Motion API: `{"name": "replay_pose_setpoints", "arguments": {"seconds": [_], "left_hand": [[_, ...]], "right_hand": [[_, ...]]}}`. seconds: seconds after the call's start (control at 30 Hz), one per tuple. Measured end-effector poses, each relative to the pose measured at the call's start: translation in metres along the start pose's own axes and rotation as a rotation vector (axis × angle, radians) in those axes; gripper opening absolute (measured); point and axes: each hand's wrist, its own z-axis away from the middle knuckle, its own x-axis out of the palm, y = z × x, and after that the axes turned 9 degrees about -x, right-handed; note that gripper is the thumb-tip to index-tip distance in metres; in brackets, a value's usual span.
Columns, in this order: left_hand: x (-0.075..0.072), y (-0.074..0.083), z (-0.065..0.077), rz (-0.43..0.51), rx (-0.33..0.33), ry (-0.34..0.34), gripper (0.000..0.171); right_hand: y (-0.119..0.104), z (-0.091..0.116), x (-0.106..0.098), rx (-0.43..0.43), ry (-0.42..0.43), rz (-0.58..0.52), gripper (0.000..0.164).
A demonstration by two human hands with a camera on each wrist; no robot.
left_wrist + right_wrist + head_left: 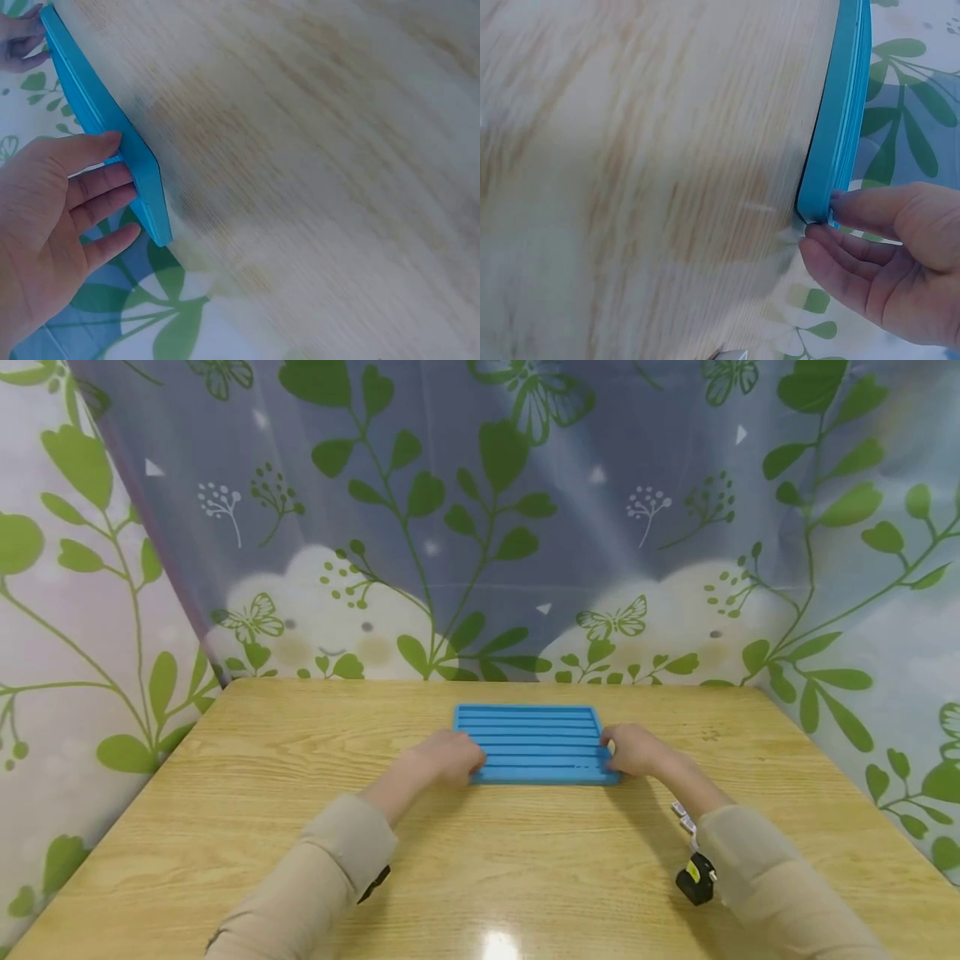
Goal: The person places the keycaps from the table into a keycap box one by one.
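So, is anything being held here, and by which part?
A blue ridged tray: the left hand holds its left end, the right hand its right end.

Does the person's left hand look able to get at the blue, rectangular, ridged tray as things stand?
Yes, most likely: the left hand has its grip at the left end of the tray, and nothing visible stands in the way.

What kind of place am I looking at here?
Probably an indoor tabletop workspace, perhaps a curtained-off booth: a wood-grain table fills the foreground, a leaf-and-butterfly printed backdrop hangs right behind it, and similar print closes in both sides.
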Motion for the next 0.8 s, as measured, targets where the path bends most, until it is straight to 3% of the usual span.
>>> {"name": "replay_pose_setpoints", "arguments": {"seconds": [0.2,0.7,0.8], "left_hand": [[0.005,-0.004,0.009,-0.021,0.027,0.050,0.035],[0.017,-0.008,0.030,-0.087,0.092,0.190,0.005],[0.019,-0.008,0.033,-0.120,0.106,0.205,0.005]], "right_hand": [[-0.006,0.001,0.000,-0.027,-0.023,-0.015,0.032],[-0.010,0.003,0.003,-0.064,-0.079,-0.006,0.031],[-0.012,0.004,0.003,-0.089,-0.079,0.013,0.030]]}}
